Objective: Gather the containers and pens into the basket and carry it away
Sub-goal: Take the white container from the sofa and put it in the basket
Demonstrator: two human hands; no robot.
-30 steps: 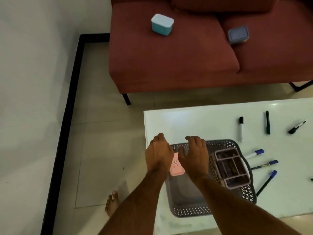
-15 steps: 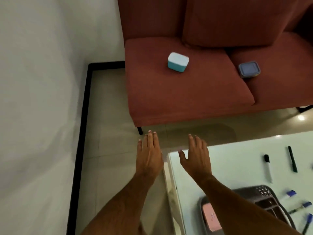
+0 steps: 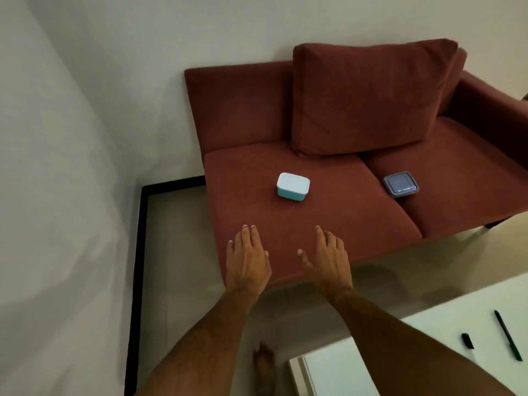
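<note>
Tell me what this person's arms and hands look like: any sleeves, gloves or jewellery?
Both arms are bare from as far up as the picture shows down to the fingers: no sleeves in view. The left hand and the right hand wear no gloves, and no watch, bracelet or ring shows on the sides facing the camera. The forearms have some fine hair. Nails look short and unpainted.

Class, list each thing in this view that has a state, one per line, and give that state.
Left hand: open, empty, over the sofa's front edge.
Right hand: open, empty, fingers spread.
Teal box: lidded, upright on the left seat cushion.
Grey container: lidded, on the seat gap.
Green pen: lying on the table.
Black marker: lying, partly hidden.
</note>
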